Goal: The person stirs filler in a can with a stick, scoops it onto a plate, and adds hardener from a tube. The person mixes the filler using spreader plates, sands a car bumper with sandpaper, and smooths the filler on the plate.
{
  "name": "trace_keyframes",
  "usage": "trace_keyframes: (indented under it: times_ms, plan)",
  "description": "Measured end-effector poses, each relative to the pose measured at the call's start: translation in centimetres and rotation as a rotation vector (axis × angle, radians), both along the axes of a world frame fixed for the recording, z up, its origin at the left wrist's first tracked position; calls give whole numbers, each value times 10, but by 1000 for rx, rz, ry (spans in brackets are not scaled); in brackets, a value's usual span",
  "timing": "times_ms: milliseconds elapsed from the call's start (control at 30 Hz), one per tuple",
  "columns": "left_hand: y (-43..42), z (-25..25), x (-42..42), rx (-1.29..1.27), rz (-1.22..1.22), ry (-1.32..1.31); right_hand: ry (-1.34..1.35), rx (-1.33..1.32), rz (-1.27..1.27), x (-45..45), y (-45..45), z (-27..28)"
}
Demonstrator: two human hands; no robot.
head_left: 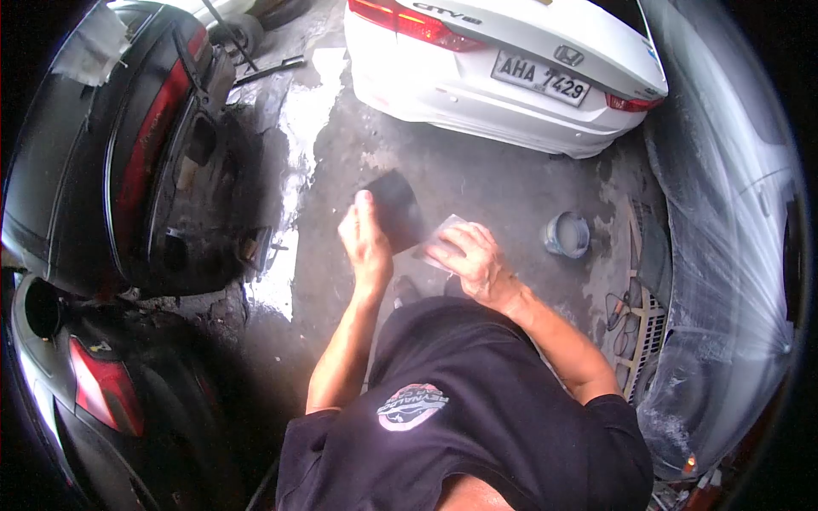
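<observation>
My left hand grips a dark, flat, roughly square sheet by its left edge, thumb on top. The sheet looks like sandpaper, but its surface is blurred. In my right hand is a thin, pale, see-through piece, pinched under bent fingers. Its kind I cannot make out. Both hands are held in front of my body above the concrete floor, a small gap apart, with the sheet and the pale piece close to each other.
Ahead stands a white car, rear end toward me. On the floor to the right is a small bucket, near grille parts. A plastic-covered car lines the right side. Dark cars with red tail lights stand at left.
</observation>
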State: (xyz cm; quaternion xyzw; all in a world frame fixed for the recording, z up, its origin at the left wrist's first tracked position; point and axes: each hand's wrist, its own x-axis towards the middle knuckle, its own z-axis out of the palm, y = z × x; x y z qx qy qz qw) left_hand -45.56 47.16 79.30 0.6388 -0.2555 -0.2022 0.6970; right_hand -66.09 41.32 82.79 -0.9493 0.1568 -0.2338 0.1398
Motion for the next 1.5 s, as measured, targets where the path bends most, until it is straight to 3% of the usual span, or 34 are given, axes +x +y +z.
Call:
trace_keyframes:
  times_ms: [67, 100, 167, 200, 233, 267, 333, 400, 433, 500, 567, 633, 667, 767, 867, 1000, 1067, 1133, 1200, 1267, 1300, 1333, 1367, 1467, 1500]
  plan:
    - [-7, 13, 5, -167, 78, 270, 159, 142, -5, -12, -5, -5]
    - [-4, 25, 9, -205, 46, 270, 165, 132, -1, -13, -8, -1]
    - [-5, 15, 7, -178, 13, 343, -201, 450, -61, -8, -7, 24]
    - [-6, 7, 7, -143, -36, 405, -202, 447, -60, -6, -6, 35]
    - [-3, -5, 4, 17, -71, 574, -240, 372, 14, -3, -5, 45]
    - [-5, -7, -11, -169, -108, 898, -277, 297, 83, -2, -5, 50]
    - [0, -9, -21, -124, -248, 1257, -243, 204, 124, -4, -4, 33]
    - [7, 14, -28, -152, -217, 1255, -154, 228, -43, -10, -2, 8]
    - [10, 20, -27, -190, -238, 1176, 57, 117, -13, -23, -10, -6]
    - [14, 35, -19, -208, -263, 919, 101, 200, -21, -37, -6, -31]
    - [9, 38, -4, -263, -245, 612, 154, 263, -1, -25, -18, -17]
    - [6, 31, 1, -126, -254, 403, -117, 244, -248, -14, -33, 10]
    - [7, 21, 4, -17, -307, 298, -127, 250, -269, -4, -38, 30]
    - [2, 44, -19, 54, -269, 88, -9, -92, 21, 21, -38, 57]
    - [-11, 17, -11, -41, -143, 323, -16, -49, 33, 20, -15, 35]
    - [-7, -6, -5, -12, -74, 223, 18, 30, 13, 10, -6, 17]
    - [-13, 6, 1, -7, 41, 292, 103, 116, 8, -5, -12, -2]
    - [-17, 29, 6, -200, 4, 362, 193, 189, 10, -9, -15, -3]
    - [-14, 21, 13, -152, -26, 344, -231, 516, -70, -2, -14, 20]
    - [-14, 7, 7, -16, -86, 596, -246, 446, -44, 2, -15, 44]
    - [-16, -9, -2, -140, -130, 844, -252, 338, 45, 4, -14, 45]
    - [-13, -4, -7, -56, -194, 1103, -254, 229, 132, 6, -13, 46]
    - [-10, -2, -15, -100, -212, 1160, -160, 120, 134, 6, -14, 37]
    - [-3, -1, -16, -149, -221, 1221, -27, 157, -25, -9, -27, 0]
    - [-1, 1, -11, -147, -228, 1210, 178, 102, 19, -18, -32, -2]
